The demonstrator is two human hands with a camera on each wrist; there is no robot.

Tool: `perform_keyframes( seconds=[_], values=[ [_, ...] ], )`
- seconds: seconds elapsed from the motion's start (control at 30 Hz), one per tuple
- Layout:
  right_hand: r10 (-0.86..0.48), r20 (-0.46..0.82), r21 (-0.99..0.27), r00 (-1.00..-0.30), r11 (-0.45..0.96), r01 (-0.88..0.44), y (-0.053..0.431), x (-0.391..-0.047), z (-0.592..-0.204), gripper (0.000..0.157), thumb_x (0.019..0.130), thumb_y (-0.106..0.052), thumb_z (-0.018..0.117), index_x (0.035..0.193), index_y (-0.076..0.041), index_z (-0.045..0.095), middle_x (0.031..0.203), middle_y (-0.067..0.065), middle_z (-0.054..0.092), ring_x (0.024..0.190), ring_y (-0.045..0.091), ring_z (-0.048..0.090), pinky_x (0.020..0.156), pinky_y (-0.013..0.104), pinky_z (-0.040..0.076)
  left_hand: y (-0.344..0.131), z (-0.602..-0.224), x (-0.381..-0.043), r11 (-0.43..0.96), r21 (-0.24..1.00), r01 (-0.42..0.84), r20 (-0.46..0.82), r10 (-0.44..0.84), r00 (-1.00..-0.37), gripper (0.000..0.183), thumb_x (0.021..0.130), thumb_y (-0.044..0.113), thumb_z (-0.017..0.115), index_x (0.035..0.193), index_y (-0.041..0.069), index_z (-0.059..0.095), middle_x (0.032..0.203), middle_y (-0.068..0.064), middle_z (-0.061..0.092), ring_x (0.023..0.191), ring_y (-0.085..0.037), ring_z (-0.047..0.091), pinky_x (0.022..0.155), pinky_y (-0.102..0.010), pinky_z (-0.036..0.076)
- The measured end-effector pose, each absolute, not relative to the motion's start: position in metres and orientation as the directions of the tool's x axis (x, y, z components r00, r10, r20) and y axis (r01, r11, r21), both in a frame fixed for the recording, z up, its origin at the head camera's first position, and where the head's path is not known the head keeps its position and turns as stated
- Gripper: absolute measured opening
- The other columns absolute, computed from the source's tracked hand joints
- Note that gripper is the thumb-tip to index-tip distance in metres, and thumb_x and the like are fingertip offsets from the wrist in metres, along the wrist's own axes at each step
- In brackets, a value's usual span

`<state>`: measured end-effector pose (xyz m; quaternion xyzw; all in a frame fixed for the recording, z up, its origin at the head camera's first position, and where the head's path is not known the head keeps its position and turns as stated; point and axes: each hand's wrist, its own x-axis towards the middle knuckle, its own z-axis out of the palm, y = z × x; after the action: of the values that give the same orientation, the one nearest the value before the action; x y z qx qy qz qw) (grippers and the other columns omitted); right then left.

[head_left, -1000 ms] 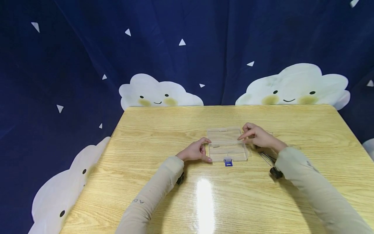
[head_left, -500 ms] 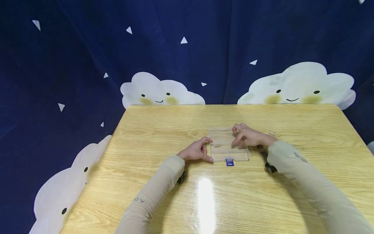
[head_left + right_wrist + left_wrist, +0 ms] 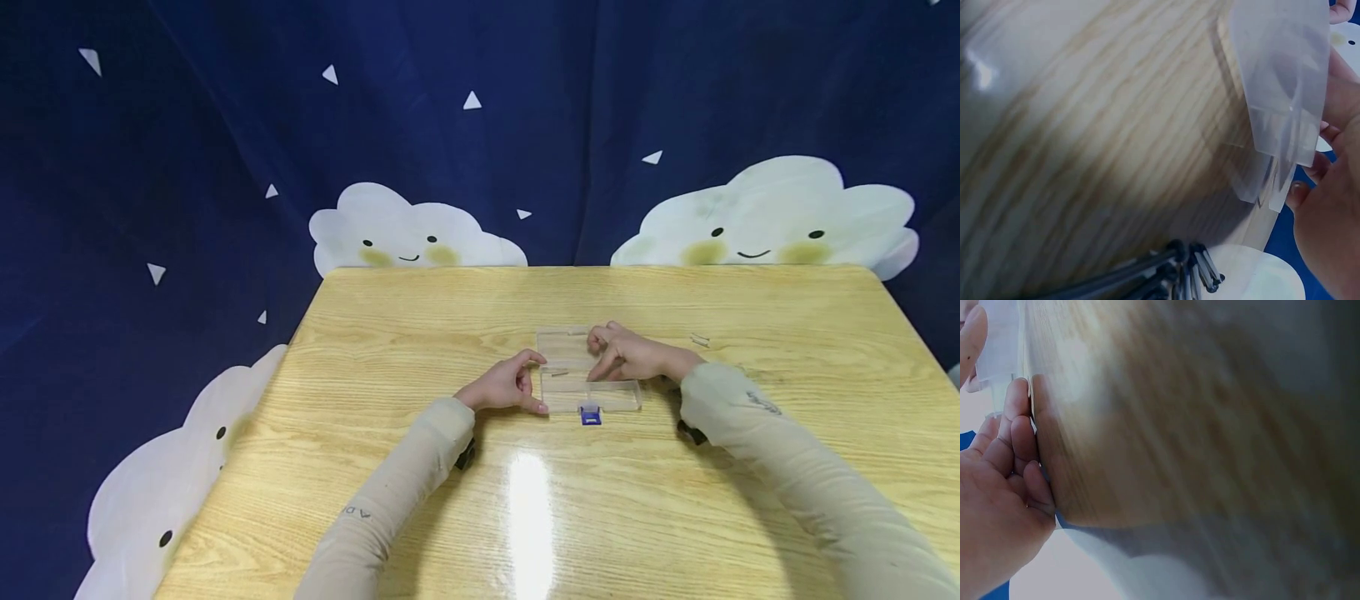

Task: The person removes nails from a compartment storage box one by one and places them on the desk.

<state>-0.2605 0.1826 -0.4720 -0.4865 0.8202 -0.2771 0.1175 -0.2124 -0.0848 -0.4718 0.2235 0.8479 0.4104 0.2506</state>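
A clear plastic box (image 3: 615,397) with a blue latch (image 3: 591,415) lies with its lid (image 3: 558,343) folded back on the table. My left hand (image 3: 504,385) grips its left side, thumb at the front corner and a finger near the hinge; in the left wrist view, that hand (image 3: 1004,469) shows with fingers bent. One thin metal piece (image 3: 559,374) lies in the left compartment. My right hand (image 3: 632,354) reaches over the hinge from the right, its fingertips down at the box's middle. Whether they pinch something small cannot be seen. The right wrist view shows the box wall (image 3: 1279,94) beside the hand (image 3: 1332,206).
Two thin metal pieces (image 3: 700,340) lie on the wooden table (image 3: 420,325) right of the lid. Several metal rods with dark rounded ends (image 3: 1200,269) appear low in the right wrist view. A dark blue curtain (image 3: 420,125) with clouds stands behind the table.
My right hand has moved left from the box's right edge to its middle, lowering its fingertips towards the compartments. The left hand keeps its grip on the box.
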Motion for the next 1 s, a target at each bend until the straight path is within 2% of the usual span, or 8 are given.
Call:
perform_keyframes(
  seconds=[0.3, 0.5, 0.63, 0.8, 1.0],
  values=[
    [-0.86, 0.123, -0.566, -0.496, 0.35, -0.747, 0.179, -0.259, -0.476, 0.017, 0.075, -0.007, 0.071, 0.09, -0.014, 0.075, 0.083, -0.003, 0.037, 0.077, 0.015, 0.025, 0.068, 0.03, 0.019, -0.086, -0.473, -0.212, 0.573, 0.8, 0.18, -0.239, 0.578, -0.781, 0.073, 0.071, 0.018, 0.08, 0.13, 0.009, 0.039, 0.068, -0.003, 0.057, 0.058, -0.009, 0.051, 0.065, -0.022, 0.043],
    [-0.818, 0.136, -0.588, -0.559, 0.387, -0.71, 0.177, -0.257, -0.48, 0.016, 0.073, -0.006, 0.073, 0.087, -0.014, 0.076, 0.081, -0.004, 0.037, 0.078, 0.015, 0.026, 0.069, 0.031, 0.021, -0.086, -0.473, -0.211, 0.573, 0.8, 0.175, -0.243, 0.577, -0.78, 0.072, 0.071, 0.018, 0.079, 0.13, 0.009, 0.039, 0.069, -0.003, 0.057, 0.059, -0.009, 0.05, 0.066, -0.021, 0.043],
    [-0.791, 0.188, -0.585, -0.582, 0.386, -0.713, 0.175, -0.255, -0.483, 0.012, 0.069, -0.008, 0.077, 0.078, -0.016, 0.076, 0.08, -0.005, 0.037, 0.078, 0.014, 0.028, 0.069, 0.03, 0.023, -0.085, -0.473, -0.211, 0.571, 0.802, 0.176, -0.242, 0.58, -0.778, 0.072, 0.071, 0.018, 0.079, 0.13, 0.009, 0.039, 0.069, -0.003, 0.056, 0.059, -0.009, 0.05, 0.065, -0.021, 0.042],
    [-0.794, 0.285, -0.522, -0.537, 0.341, -0.782, 0.172, -0.254, -0.486, 0.012, 0.066, -0.006, 0.079, 0.066, -0.015, 0.072, 0.081, -0.004, 0.039, 0.078, 0.013, 0.03, 0.07, 0.03, 0.026, -0.085, -0.474, -0.212, 0.574, 0.798, 0.185, -0.236, 0.579, -0.781, 0.072, 0.071, 0.017, 0.08, 0.13, 0.009, 0.039, 0.068, -0.001, 0.056, 0.058, -0.008, 0.049, 0.063, -0.021, 0.042],
    [-0.834, 0.283, -0.416, -0.474, 0.338, -0.844, 0.17, -0.253, -0.483, 0.012, 0.069, -0.005, 0.075, 0.064, -0.013, 0.067, 0.083, -0.003, 0.041, 0.082, 0.016, 0.034, 0.075, 0.035, 0.028, -0.085, -0.475, -0.211, 0.58, 0.792, 0.19, -0.231, 0.573, -0.786, 0.072, 0.07, 0.018, 0.08, 0.13, 0.009, 0.039, 0.067, 0.0, 0.055, 0.058, -0.008, 0.049, 0.064, -0.021, 0.042]
  ],
)
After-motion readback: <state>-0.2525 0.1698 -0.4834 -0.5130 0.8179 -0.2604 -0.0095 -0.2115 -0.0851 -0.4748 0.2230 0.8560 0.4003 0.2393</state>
